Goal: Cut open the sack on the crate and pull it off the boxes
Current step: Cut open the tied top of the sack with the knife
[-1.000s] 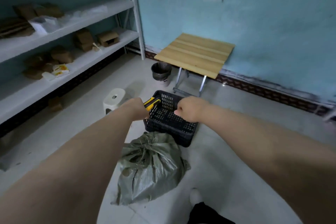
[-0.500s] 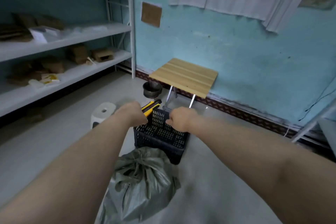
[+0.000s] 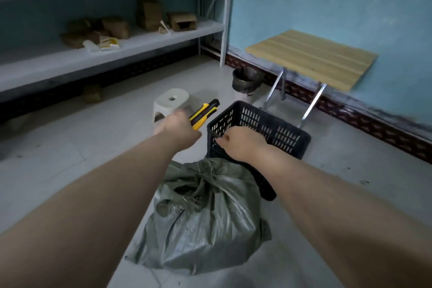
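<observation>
On the pale floor just below my arms lies the grey-green sack (image 3: 205, 224), tied shut at a bunched knot and leaning against the near side of the black crate (image 3: 259, 126); it is beside the crate, not on it. Whatever fills the sack is hidden by the cloth, and my right forearm covers the crate's near right corner.

My left hand (image 3: 178, 130) is closed in a fist around the yellow-and-black utility knife (image 3: 204, 113), whose far end points up and away; my fingers hide the rest of the handle, and I cannot make out any blade. My right hand (image 3: 242, 144) is curled over the crate's near rim, fingers pinched on the plastic edge, or so it looks, since the fingertips are turned away from me.

Beyond the crate stand a white stool (image 3: 170, 104), a dark bucket (image 3: 246, 80) and a wooden folding table (image 3: 312, 58). The shelves (image 3: 112, 42) at left hold brown cartons, blurred. No writing is legible anywhere.
</observation>
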